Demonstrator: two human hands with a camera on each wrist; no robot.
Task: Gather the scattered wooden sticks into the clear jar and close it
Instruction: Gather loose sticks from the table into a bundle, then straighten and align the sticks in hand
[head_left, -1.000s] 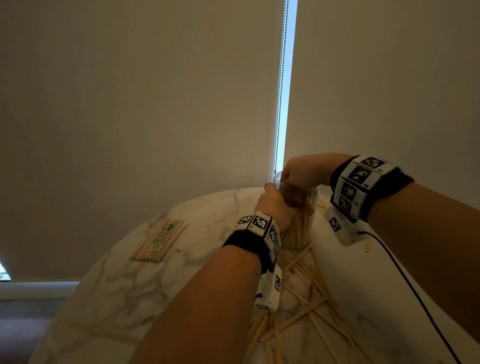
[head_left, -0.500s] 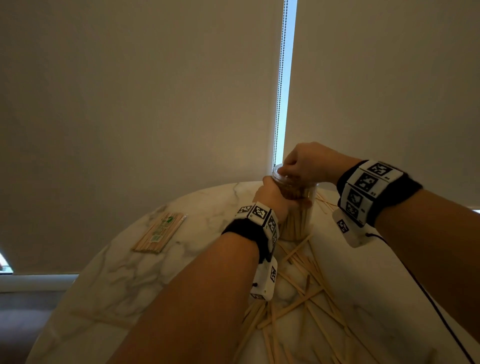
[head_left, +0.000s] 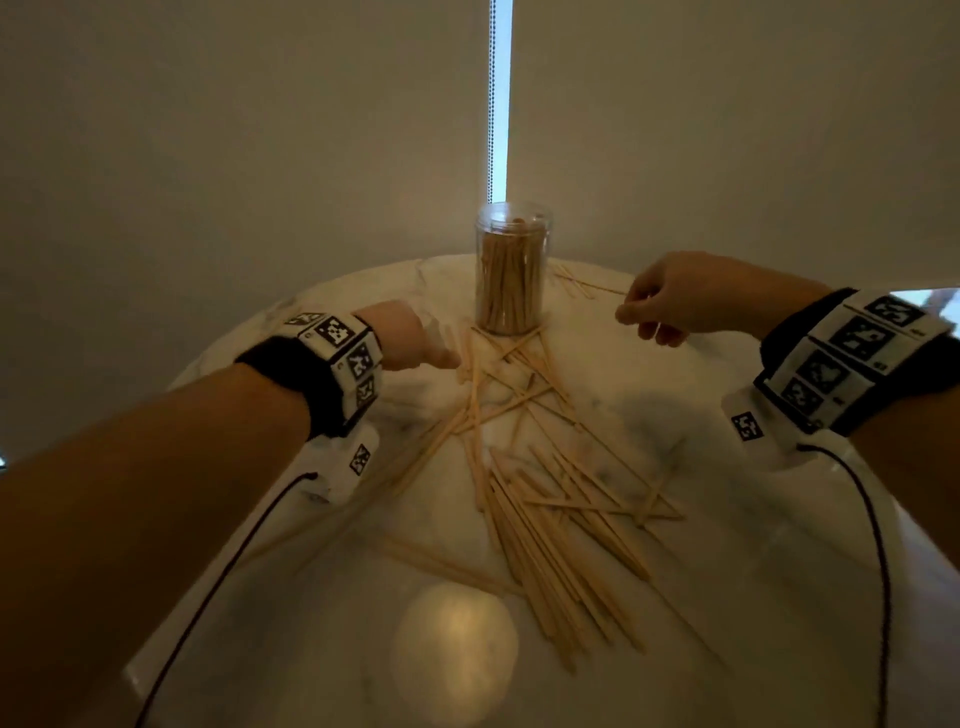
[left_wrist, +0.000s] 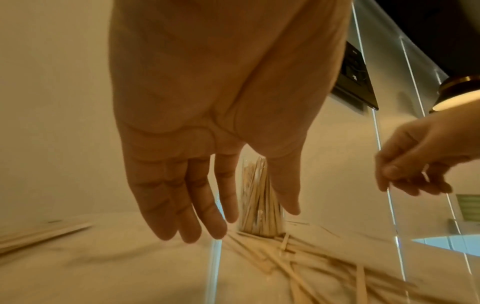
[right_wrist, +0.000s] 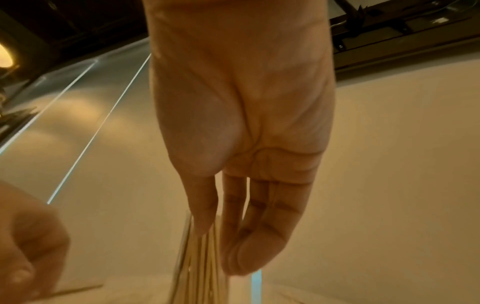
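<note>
The clear jar (head_left: 511, 270) stands upright at the far side of the round marble table (head_left: 727, 597), packed with wooden sticks, and I see no lid on it. Several loose sticks (head_left: 545, 493) lie crisscrossed from its base toward me. My left hand (head_left: 441, 358) hovers left of the jar, near the pile's far end. In the left wrist view, my left hand (left_wrist: 228, 205) has straight fingers, holds nothing, and the jar (left_wrist: 259, 201) stands behind it. My right hand (head_left: 639, 322) hangs right of the jar with loosely curled fingers. In the right wrist view, my right hand (right_wrist: 221, 246) holds nothing.
A bound bundle of sticks (left_wrist: 39, 234) lies on the table to the left. A few more sticks (head_left: 582, 283) lie behind the jar on the right. Window blinds (head_left: 260, 156) close off the far side, right behind the table's edge. Lamp glare (head_left: 452, 639) shines on the near tabletop.
Both hands have let go of the jar and drawn back, left hand leftward and right hand rightward. The jar now stands free. The view has tilted down.
</note>
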